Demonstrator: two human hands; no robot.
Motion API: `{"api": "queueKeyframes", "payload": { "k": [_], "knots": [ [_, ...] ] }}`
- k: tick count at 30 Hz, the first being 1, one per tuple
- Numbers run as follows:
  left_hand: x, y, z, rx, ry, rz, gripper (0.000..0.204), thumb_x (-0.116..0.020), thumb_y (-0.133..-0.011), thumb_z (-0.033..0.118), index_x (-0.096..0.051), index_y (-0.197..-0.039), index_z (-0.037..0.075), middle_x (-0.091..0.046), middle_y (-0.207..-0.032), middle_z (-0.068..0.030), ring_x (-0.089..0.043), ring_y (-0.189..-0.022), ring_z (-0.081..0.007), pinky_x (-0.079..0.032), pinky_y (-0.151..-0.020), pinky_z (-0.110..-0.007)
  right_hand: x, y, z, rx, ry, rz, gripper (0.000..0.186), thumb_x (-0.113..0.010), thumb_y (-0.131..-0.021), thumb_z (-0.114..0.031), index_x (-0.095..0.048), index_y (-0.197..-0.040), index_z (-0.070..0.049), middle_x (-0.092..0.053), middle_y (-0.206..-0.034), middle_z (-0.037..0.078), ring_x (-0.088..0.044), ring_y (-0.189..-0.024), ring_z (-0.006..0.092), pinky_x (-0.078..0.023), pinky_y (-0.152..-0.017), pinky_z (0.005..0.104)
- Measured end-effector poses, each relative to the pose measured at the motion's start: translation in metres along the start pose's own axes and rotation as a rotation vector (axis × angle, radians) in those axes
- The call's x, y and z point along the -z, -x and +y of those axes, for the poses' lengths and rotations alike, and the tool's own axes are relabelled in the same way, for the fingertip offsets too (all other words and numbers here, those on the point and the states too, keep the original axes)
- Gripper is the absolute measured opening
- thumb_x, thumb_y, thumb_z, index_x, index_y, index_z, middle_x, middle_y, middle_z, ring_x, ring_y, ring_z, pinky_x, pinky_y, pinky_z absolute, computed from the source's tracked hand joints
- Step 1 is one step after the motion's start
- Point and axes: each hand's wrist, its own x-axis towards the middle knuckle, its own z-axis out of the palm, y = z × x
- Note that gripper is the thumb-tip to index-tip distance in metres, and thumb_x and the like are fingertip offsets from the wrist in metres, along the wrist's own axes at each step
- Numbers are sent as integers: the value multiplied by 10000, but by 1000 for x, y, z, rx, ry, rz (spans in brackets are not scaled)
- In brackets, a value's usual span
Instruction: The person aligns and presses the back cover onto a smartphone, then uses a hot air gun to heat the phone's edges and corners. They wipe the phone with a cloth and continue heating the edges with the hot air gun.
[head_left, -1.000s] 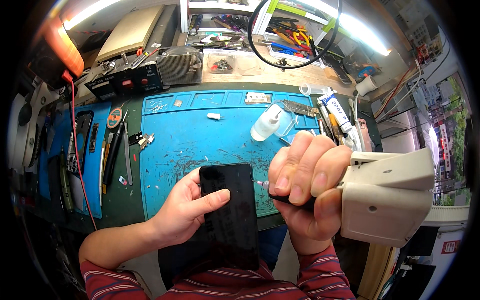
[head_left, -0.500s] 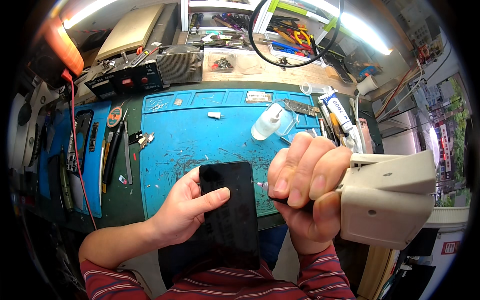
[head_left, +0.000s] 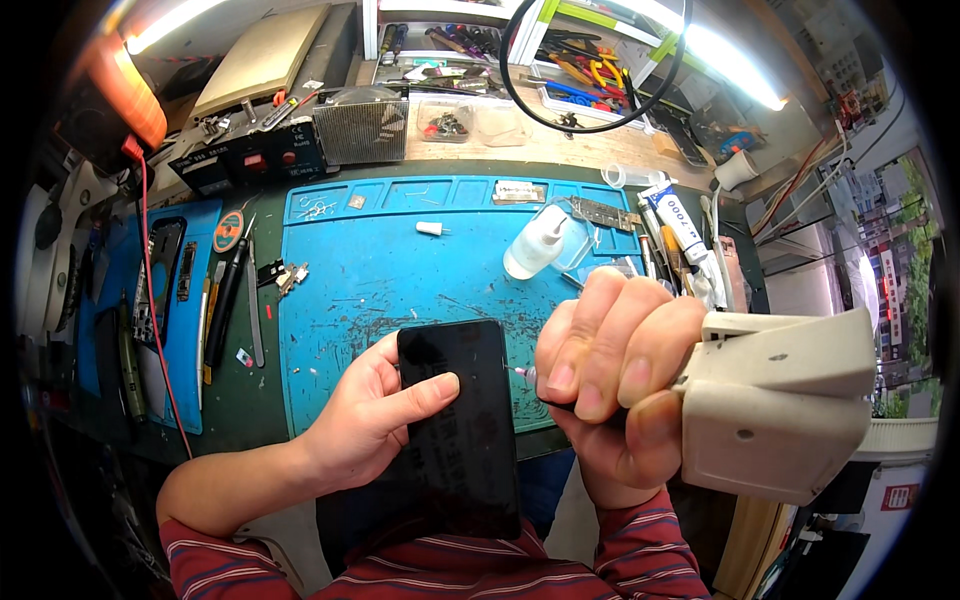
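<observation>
My left hand [head_left: 375, 420] is closed around a black smartphone [head_left: 458, 440], thumb lying on its dark, reflective face. The phone stands over my lap at the front edge of the blue work mat [head_left: 380, 270]. My right hand [head_left: 615, 375] is wrapped around a needle-tipped dispenser with a pink hub [head_left: 526, 374] and a boxy beige body [head_left: 775, 425] sticking out to the right. Its thin needle reaches the phone's upper right edge; whether it touches cannot be made out. My fingers hide most of the dispenser's shaft.
Beyond my hands stand a clear squeeze bottle [head_left: 535, 243] and a small white cap [head_left: 430, 229]. A white glue tube [head_left: 680, 222] lies among tools at the right. At the left are tweezers [head_left: 255, 305], a black pen-like tool [head_left: 228, 300] and an opened phone frame [head_left: 160, 270]. A black cable [head_left: 510, 75] loops overhead.
Both hands keep their grips and nearly the same places. The beige body has shifted very slightly, and reflections on the phone's face differ a little.
</observation>
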Motion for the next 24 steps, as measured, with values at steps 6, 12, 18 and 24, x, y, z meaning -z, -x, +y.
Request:
{"api": "queueKeyframes", "payload": {
  "k": [6, 12, 18, 24],
  "knots": [
    [2, 0, -1, -5, -1, 4, 435, -600, -907, 71, -395, -1287, 14, -573, -1199, -107, -591, -1067, -176, -507, -897, -343, -7, 1, -3, -9, 25, 47, 293, -672, -858, -310, -458, -805, -116, -487, -708, 6, -492, -685, 127, -458, -561, 252],
    [1, 0, -1, -5, 12, 6, 432, -598, -908, 72, -398, -1288, 16, -571, -1203, -111, -593, -1067, -181, -508, -898, -345, 3, -1, 1, 13, -22, -50, 294, -673, -859, -305, -457, -797, -114, -488, -708, 9, -494, -687, 130, -459, -562, 255],
    [0, 0, 0, -8, 6, 19, 441, -604, -907, 82, -394, -1289, 16, -571, -1199, -111, -591, -1066, -180, -503, -907, -347, -2, 0, -2, -18, 5, -4, 295, -681, -856, -303, -465, -799, -111, -494, -708, 11, -501, -689, 131, -464, -564, 256],
    [0, 0, -1, -24, -17, 29, 409, -596, -908, 112, -432, -1272, 22, -570, -1208, -111, -595, -1067, -196, -497, -931, -368, -16, 1, -11, -83, 66, 123, 300, -693, -849, -304, -469, -795, -112, -498, -700, 10, -504, -681, 131, -466, -559, 256]
  ]
}}
